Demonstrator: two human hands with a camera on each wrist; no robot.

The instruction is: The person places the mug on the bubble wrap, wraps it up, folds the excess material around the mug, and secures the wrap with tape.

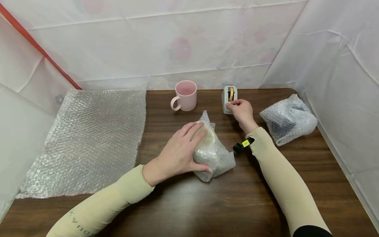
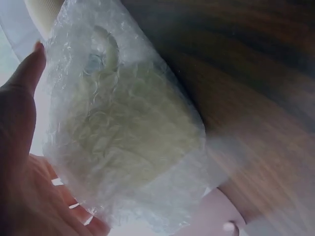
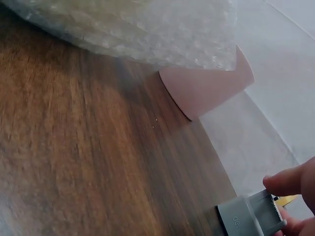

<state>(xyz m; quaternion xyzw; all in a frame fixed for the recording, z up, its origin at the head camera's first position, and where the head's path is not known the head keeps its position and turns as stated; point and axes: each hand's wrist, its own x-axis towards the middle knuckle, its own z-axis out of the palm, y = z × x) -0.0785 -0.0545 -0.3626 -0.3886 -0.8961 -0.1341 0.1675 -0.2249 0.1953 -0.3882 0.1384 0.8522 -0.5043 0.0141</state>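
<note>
A yellowish mug in bubble wrap [image 1: 211,149] lies on the table, its handle showing through the wrap in the left wrist view. My left hand [image 1: 180,149] rests on it, fingers spread across the far part and thumb stretched along the near side. Farther back on the right stands a small grey tape dispenser [image 1: 229,95] with a yellow-cored roll. My right hand [image 1: 242,112] is at its cutter end, thumb and forefinger pinching the tape end by the toothed edge [image 3: 276,209]. The clear tape itself hardly shows.
A pink mug [image 1: 189,97] stands at the back, handle to the left. On the left, a flat bubble-wrap sheet [image 1: 97,141] covers the table. Another wrapped bundle [image 1: 290,120], dark inside, sits at the right. White sheeting [image 1: 225,42] hangs behind the table.
</note>
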